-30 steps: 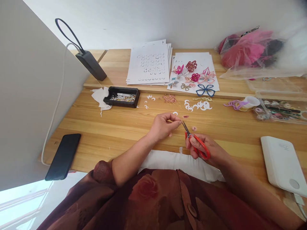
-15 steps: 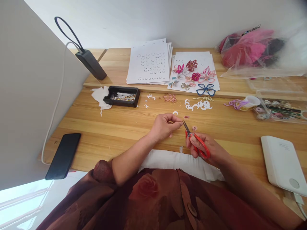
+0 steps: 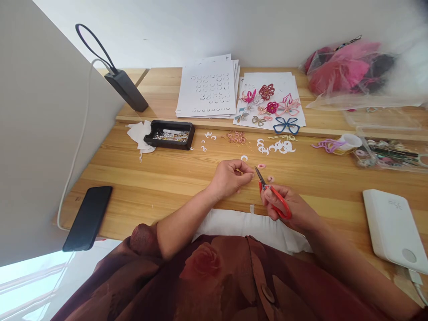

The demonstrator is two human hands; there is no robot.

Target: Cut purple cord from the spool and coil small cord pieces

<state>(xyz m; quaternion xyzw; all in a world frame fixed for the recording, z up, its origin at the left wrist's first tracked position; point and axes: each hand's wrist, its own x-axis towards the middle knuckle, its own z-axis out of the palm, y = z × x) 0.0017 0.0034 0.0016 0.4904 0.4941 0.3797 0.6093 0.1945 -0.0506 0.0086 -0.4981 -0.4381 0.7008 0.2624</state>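
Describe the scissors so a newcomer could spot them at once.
Start at the wooden table; near its front edge, find the right hand. It holds the scissors, dark tips close to the left hand. Unlike the small pink round piece showing beside the blades, they have bright red handles.

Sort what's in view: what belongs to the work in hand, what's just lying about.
Likely in use:
- scissors, in the right hand
- white crescents
- pink roll
- black tray

Probably just lying about:
- phone
- white power bank
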